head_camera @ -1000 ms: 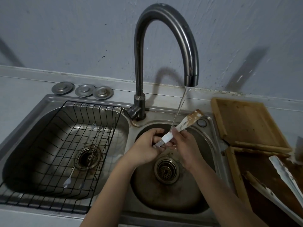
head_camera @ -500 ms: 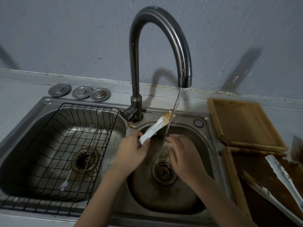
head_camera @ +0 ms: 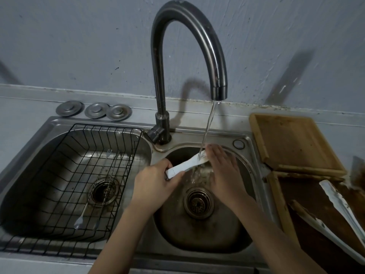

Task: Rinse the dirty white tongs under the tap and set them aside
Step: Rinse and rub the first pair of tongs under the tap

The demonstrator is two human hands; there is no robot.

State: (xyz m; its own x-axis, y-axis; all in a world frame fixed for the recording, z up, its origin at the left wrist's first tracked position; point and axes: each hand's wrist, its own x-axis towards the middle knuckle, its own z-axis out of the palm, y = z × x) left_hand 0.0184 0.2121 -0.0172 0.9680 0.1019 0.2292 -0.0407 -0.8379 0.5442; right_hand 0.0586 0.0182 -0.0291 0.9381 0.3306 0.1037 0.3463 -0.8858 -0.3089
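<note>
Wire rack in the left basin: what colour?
Black wire rack, seen in the head view.

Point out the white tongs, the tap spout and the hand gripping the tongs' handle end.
white tongs (head_camera: 184, 165), head view, middle of the white arm.
tap spout (head_camera: 219, 91), head view, outlet end.
left hand (head_camera: 156, 181), head view, back of the hand.
</note>
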